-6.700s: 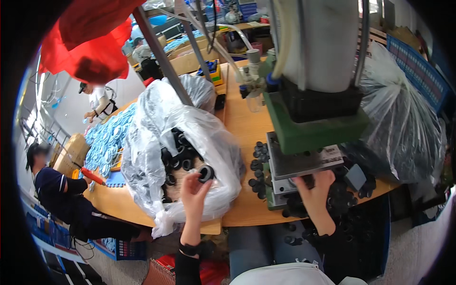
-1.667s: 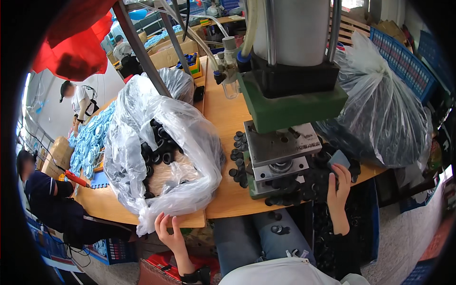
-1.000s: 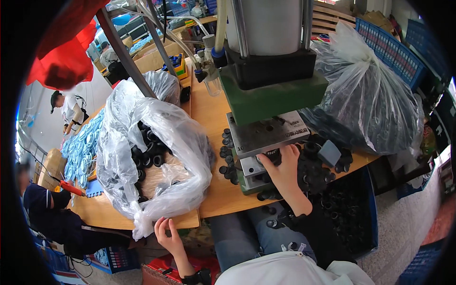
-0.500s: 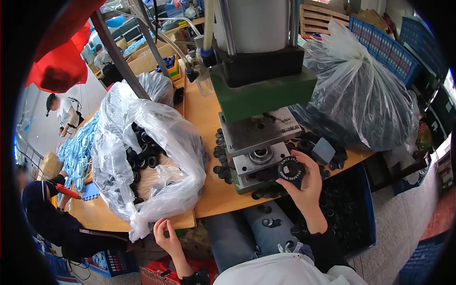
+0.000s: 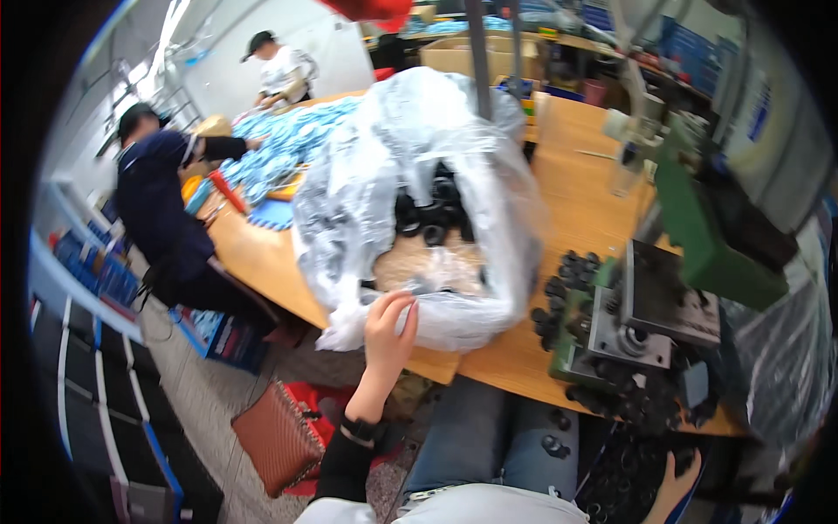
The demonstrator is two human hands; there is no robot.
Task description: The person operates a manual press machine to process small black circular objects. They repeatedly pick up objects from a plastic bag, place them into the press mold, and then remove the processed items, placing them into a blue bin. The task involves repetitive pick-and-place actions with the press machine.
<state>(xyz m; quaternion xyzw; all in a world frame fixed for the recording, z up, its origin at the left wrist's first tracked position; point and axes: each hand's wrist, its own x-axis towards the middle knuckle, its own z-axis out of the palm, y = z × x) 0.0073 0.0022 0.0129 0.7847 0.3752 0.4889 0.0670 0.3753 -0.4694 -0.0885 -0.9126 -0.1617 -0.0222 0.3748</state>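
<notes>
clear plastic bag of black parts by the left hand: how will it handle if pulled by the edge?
Clear plastic bag looks thin and crumpled, so likely floppy; the left hand touches its lower edge. The black parts piled inside probably shift. Bulging over the table edge, it may sag.

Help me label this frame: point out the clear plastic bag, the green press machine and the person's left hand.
clear plastic bag (image 5: pixel 367 188), head view, on its crinkled left side.
green press machine (image 5: pixel 698 231), head view, on its green body.
left hand (image 5: pixel 388 330), head view, on the back of the hand.

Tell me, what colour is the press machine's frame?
Green, seen in the head view: the press frame stands on the wooden table.
</notes>
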